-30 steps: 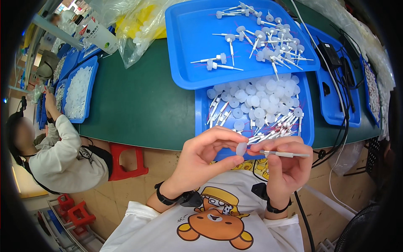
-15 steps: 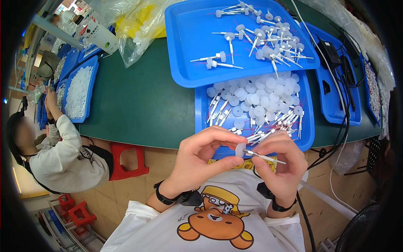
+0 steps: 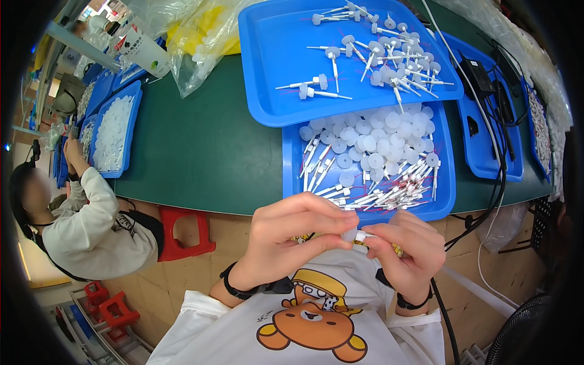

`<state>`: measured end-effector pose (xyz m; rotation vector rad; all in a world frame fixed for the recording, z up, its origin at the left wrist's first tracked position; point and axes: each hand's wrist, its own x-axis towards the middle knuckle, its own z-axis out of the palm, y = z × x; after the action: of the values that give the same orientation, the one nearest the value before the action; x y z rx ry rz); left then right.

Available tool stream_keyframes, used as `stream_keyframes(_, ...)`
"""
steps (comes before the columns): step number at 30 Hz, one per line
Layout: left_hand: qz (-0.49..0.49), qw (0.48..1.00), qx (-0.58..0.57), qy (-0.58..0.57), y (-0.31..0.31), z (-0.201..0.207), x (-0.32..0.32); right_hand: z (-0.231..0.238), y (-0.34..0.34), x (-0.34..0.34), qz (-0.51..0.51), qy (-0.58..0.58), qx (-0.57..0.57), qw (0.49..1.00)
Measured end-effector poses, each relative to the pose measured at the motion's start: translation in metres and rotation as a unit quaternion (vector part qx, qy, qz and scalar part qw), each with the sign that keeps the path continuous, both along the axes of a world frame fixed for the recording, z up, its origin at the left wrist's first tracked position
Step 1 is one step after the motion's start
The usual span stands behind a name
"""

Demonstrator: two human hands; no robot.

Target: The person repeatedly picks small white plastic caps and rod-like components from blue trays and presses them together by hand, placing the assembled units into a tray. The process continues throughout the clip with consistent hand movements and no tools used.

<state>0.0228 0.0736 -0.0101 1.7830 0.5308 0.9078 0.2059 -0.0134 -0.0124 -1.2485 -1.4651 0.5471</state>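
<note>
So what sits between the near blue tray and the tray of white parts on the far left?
In the head view, only bare green tabletop separates the near blue tray from the far-left tray; nothing lies on that stretch.

Single head view, looking steeply down, close over table [image 3: 201, 152]; rim probably distorted.

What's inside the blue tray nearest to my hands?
The near blue tray holds white round caps and thin white sticks with red marks. The far tray overlaps its back edge, hiding whatever lies there.
</note>
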Motion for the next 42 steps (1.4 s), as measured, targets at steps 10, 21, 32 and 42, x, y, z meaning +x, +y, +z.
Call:
stream_keyframes(10,-0.028,0.997,-0.064,-0.031,-0.002,-0.010,-0.003,0.002,-0.017,-0.025,-0.050,0.236,-0.132,0.961)
stream_keyframes(21,0.076,0.989,0.093,0.084,0.014,-0.009,-0.009,0.006,0.003,0.000,0.018,0.107,-0.221,0.969)
stream_keyframes(32,0.236,0.953,0.127,0.143,0.016,-0.018,-0.021,0.044,0.071,-0.012,-0.135,0.199,-0.105,0.965)
stream_keyframes(42,0.195,0.938,0.200,0.204,0.018,-0.014,-0.017,-0.009,0.044,-0.016,-0.085,-0.261,-0.111,0.955)
